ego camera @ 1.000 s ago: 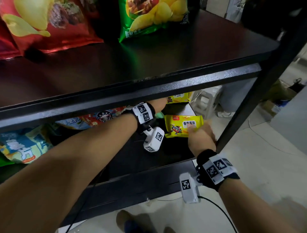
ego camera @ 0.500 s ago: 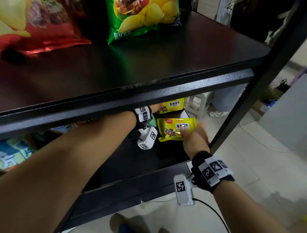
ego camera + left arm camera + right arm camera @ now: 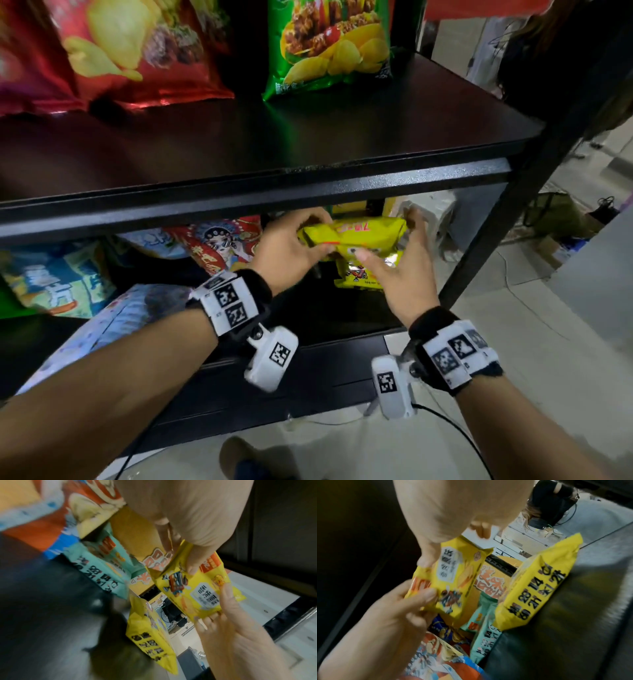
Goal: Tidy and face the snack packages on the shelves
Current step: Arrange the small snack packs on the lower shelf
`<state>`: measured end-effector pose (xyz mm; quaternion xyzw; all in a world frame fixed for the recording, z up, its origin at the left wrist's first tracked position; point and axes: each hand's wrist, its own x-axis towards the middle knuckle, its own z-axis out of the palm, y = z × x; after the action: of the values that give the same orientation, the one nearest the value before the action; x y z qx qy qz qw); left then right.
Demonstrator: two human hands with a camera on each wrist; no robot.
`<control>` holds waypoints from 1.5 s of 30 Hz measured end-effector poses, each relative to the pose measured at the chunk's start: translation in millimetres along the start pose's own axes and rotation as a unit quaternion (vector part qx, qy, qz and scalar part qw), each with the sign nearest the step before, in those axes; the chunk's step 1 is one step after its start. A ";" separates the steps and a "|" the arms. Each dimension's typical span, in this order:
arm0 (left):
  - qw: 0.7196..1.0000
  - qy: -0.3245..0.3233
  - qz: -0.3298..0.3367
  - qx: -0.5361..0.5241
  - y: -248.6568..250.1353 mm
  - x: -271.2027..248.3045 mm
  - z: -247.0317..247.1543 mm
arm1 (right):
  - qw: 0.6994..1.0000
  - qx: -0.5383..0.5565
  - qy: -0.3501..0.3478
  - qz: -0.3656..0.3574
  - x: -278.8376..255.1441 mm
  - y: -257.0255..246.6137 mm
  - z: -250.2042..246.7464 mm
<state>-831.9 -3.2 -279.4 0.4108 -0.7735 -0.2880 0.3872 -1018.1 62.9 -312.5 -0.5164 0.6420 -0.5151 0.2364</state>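
A yellow snack packet point(image 3: 356, 233) is held in the air just under the upper shelf's edge, at the right end of the lower shelf point(image 3: 342, 363). My left hand point(image 3: 317, 236) pinches its left end and my right hand point(image 3: 388, 240) grips its right end. The left wrist view has my left thumb point(image 3: 193, 566) on the packet's printed face point(image 3: 197, 597). From the right wrist camera, both hands pinch the same packet point(image 3: 453, 577). A second yellow packet point(image 3: 356, 277) stands below it on the shelf.
A teal packet point(image 3: 102, 566) and an orange box point(image 3: 489, 585) sit behind the yellow ones. Colourful bags point(image 3: 212, 246) fill the lower shelf's left. Red point(image 3: 130, 51) and green point(image 3: 329, 44) crisp bags stand on the upper shelf point(image 3: 308, 185). A black post point(image 3: 507, 212) is at right.
My left hand has come out from under the upper shelf and joined the right hand on a yellow packet, which is now lifted. The head camera has moved closer.
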 end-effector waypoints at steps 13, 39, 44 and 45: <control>0.940 0.046 -0.207 -0.266 -25.7 -65.3 -17.2 | 0.956 0.232 -0.125 0.131 -25.9 -30.5 52.7; 0.967 0.174 -0.137 -0.126 -36.6 -52.3 -29.4 | 0.929 0.308 -0.078 0.189 -11.0 -21.6 47.1; 0.973 0.190 -0.118 -0.065 -43.0 -46.4 -25.2 | 0.959 0.247 -0.062 0.124 -12.6 -20.0 42.6; 0.971 0.190 -0.129 -0.070 -42.5 -45.8 -23.5 | 0.963 0.235 -0.054 0.119 -13.3 -20.0 42.9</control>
<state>-778.2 12.0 -316.0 0.5260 -0.6042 -0.3057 0.5146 -969.2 58.3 -312.7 -0.3935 0.5456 -0.5909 0.4454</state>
